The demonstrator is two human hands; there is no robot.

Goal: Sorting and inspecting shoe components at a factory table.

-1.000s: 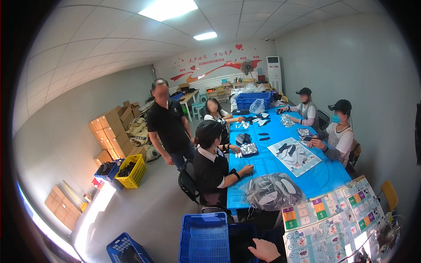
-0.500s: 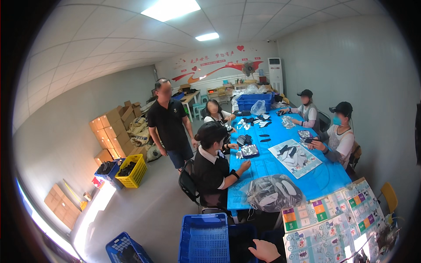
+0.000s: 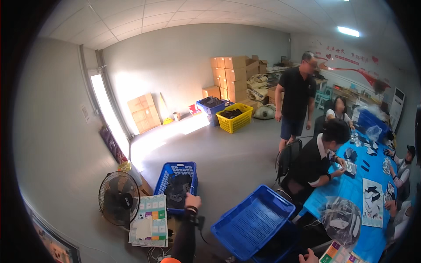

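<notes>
My left hand [image 3: 193, 200], at the end of a dark sleeve, is closed at the near right edge of a blue plastic basket [image 3: 164, 176]. Dark flat pieces [image 3: 177, 189] lie inside this basket on the floor. The fingers are small in the picture and partly turned away, but they appear to hold the rim. My right hand [image 3: 309, 257] shows only partly at the lower edge, its thumb and fingers apart with nothing visible between them. It is nearest to a large tilted blue crate [image 3: 254, 222] and the printed sheets [image 3: 335, 253] beside the table.
A black fan [image 3: 119, 199] and a stack of printed cards [image 3: 151, 219] stand left of the basket. Several people sit round a blue-covered table [image 3: 322, 193]; another person [image 3: 298, 96] stands behind. A yellow crate [image 3: 235, 124] and cartons [image 3: 230, 79] are farther back.
The view has swung left, so the table now lies at the right. My left arm has come into view, its hand at the basket of dark pieces. My right hand remains at the lower edge.
</notes>
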